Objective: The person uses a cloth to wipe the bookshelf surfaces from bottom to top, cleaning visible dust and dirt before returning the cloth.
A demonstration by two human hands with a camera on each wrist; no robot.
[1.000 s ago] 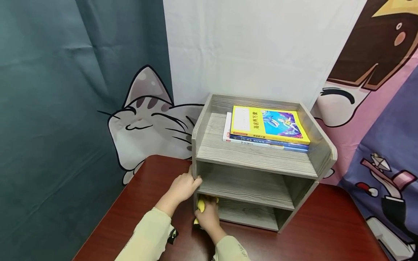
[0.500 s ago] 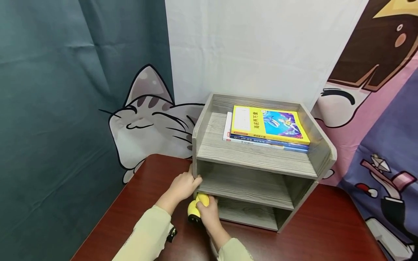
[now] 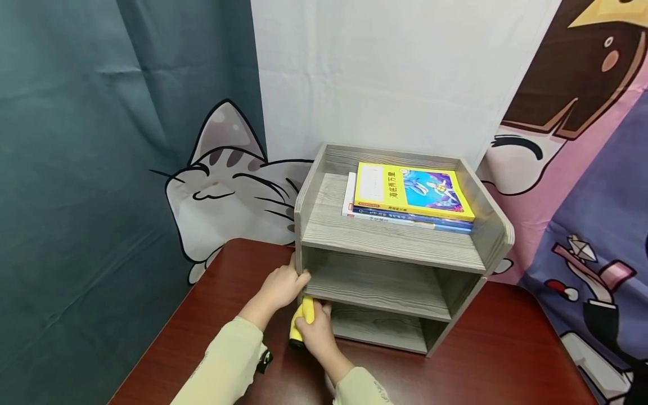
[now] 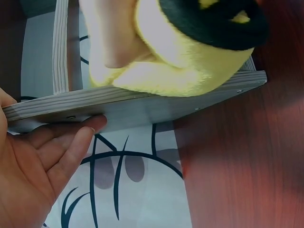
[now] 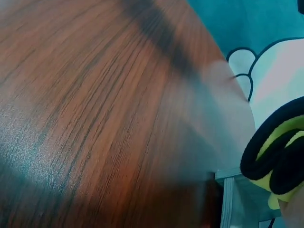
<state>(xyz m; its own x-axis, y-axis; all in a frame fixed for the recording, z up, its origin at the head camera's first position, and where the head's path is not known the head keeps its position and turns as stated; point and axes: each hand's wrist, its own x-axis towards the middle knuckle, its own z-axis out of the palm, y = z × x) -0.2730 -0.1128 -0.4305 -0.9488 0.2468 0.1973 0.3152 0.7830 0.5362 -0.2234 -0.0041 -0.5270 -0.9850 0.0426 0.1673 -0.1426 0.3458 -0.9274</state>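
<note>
1. Head view: holding a folded yellow plush cloth (image 3: 307, 306) in the right hand (image 3: 320, 333) at lower centre, by the left end of the lowest compartment (image 3: 377, 327) of a grey wood-grain desktop shelf (image 3: 395, 259).
2. Same view: gripping so that the cloth lies just left of the right palm, its long axis slanting steeply from upper right to lower left, close by the front edge of the left side panel (image 3: 306, 208).
3. Reaching in with the right forearm (image 3: 338, 363) from the bottom of the frame, angled up and left; thumb bent over the cloth, fingers round its other side, with no free gap between.
4. Clasping the same panel with the left hand (image 3: 280, 288), just above the cloth, thumb at the front edge; less near the cloth than the right hand.
5. Left wrist view: laying the left fingers (image 4: 66, 159) along the panel's outer face at lower left; showing the cloth across upper centre, overlapping the panel's edge and apparently touching it, black edging (image 4: 218, 26) toward upper right.
6. Right wrist view: catching only black-edged folds at the right side, above a shelf corner and beside the reddish-brown table (image 5: 95, 95); cannot tell the right grip from here.
</note>
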